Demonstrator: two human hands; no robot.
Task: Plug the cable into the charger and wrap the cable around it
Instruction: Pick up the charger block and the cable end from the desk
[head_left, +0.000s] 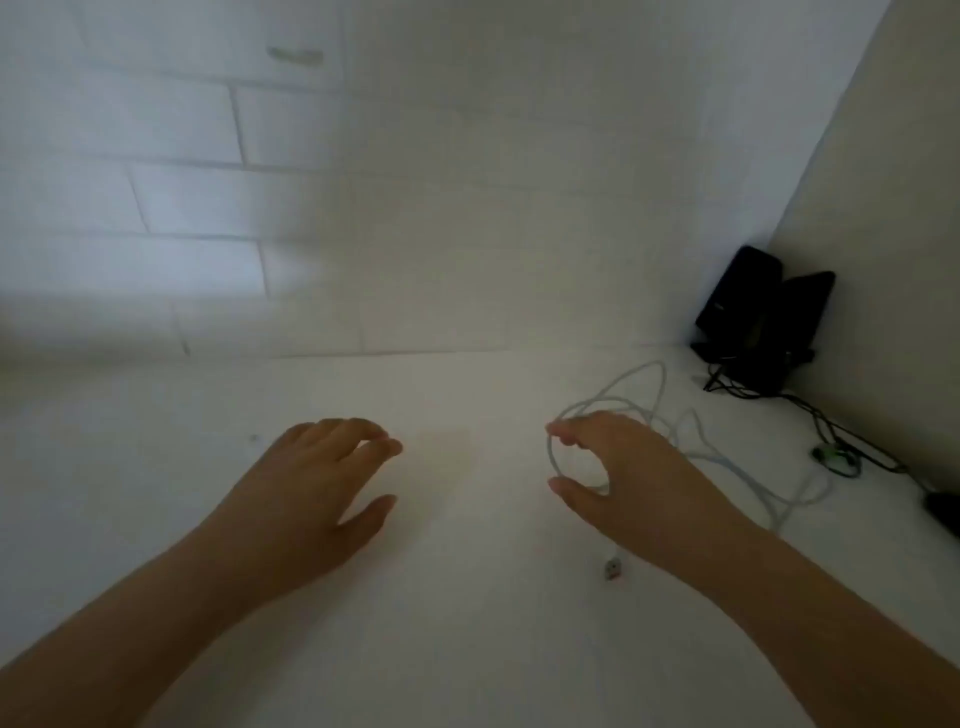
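my right hand (639, 478): fingers curled loosely through a loop of the white cable (748, 467), not clamped | my left hand (317, 493): fingers spread, empty, over the desk (467, 623) | cable plug (613, 567) lies below my right wrist

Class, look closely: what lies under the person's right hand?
Loops of the white cable run beneath the right hand; its plug lies below the wrist. The hand hides what lies directly underneath.

I see both forearms reach in from the bottom corners; left hand (317, 488) spread and empty, right hand (618, 478) curled, thumb apart.
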